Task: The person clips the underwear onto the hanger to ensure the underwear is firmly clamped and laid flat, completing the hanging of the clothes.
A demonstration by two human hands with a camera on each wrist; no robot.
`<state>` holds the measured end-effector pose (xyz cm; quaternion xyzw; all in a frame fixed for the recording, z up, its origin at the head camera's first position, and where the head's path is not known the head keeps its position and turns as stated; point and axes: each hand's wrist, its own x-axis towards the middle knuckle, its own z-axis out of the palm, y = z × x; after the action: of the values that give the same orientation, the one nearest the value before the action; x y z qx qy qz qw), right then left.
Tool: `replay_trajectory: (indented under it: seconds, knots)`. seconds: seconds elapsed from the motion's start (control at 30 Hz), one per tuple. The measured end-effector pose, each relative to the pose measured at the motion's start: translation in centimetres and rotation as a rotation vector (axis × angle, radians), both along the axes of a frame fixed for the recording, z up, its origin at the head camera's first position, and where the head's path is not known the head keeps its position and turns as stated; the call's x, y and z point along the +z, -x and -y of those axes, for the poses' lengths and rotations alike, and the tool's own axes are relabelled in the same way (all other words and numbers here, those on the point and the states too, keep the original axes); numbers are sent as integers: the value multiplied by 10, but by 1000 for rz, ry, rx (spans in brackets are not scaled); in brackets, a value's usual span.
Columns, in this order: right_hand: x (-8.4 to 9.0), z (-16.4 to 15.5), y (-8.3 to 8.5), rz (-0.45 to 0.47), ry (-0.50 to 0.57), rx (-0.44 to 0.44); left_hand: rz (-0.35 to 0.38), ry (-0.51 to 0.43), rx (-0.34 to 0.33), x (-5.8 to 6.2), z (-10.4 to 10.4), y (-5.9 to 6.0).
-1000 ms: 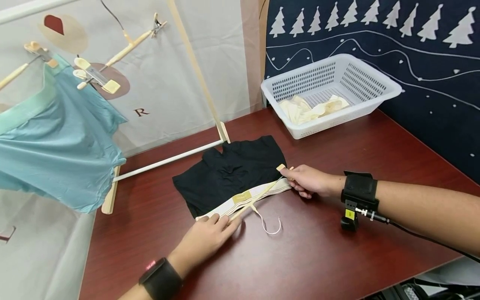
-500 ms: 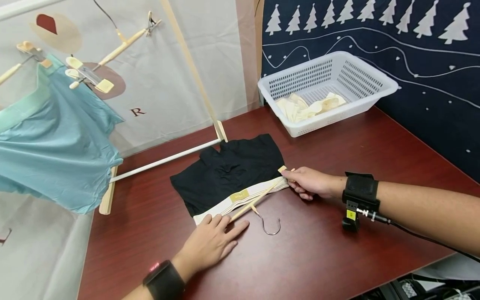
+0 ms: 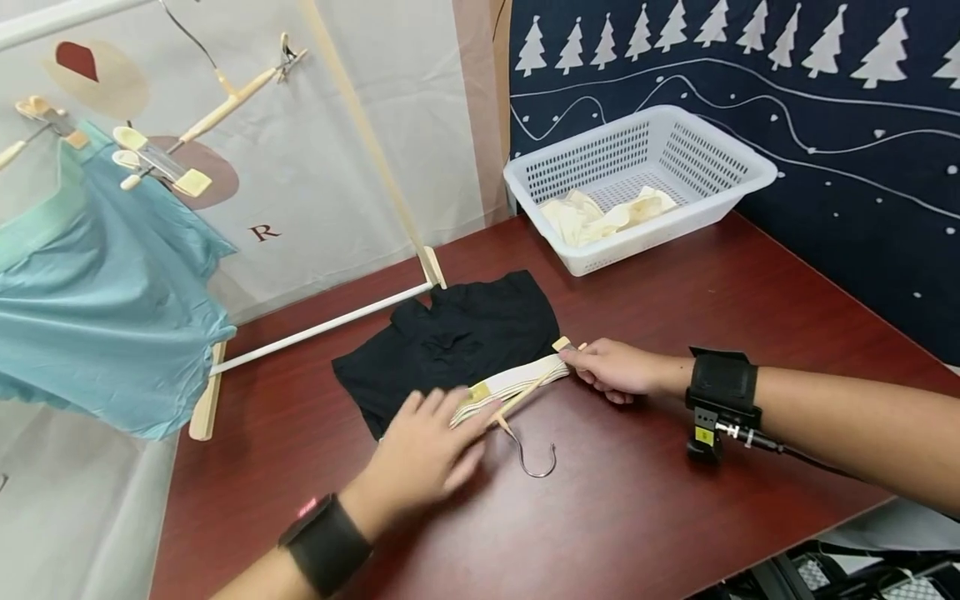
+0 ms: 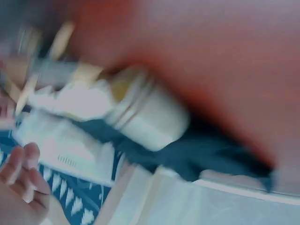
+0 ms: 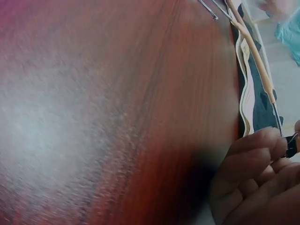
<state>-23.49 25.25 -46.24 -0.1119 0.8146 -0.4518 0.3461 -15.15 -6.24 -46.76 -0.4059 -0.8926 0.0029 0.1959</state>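
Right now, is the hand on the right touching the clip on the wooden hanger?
Touching. The head view shows the right hand with its fingers pinching the hanger's end clip beside the black shorts' waistband.

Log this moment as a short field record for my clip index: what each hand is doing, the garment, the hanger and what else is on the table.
left hand: fingers straight, lying on the pale waistband
right hand: pinches the clip at the hanger's end
garment: black shorts flat on the table, waistband toward the person
hanger: wooden bar lying along the waistband, metal hook resting on the table
basket: white, at the table's far side, cream cloth inside
rack: wooden, behind the shorts; teal shorts hang from it
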Motion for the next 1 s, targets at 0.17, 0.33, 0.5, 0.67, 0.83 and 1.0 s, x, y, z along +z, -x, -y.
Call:
replay_trajectory:
  seconds: [0.17, 0.33, 0.5, 0.67, 0.83, 1.0]
  knots:
    - [-4, -3, -3, 183, 94, -96, 236, -136, 23, 18, -39, 64]
    - [-10, 1, -12, 265, 155, -151, 611, -18, 17, 13, -75, 113]
    - [-13, 7, -21, 282, 188, -154, 774, 43, -76, 9, -93, 130]
    - [-11, 7, -27, 281, 184, -162, 780, 80, -122, 8, -100, 134]
    - [-8, 3, -30, 278, 175, -166, 755, 98, -146, 10, -107, 136]
    - [-5, 0, -31, 261, 181, -140, 770, 96, -180, 15, -116, 140]
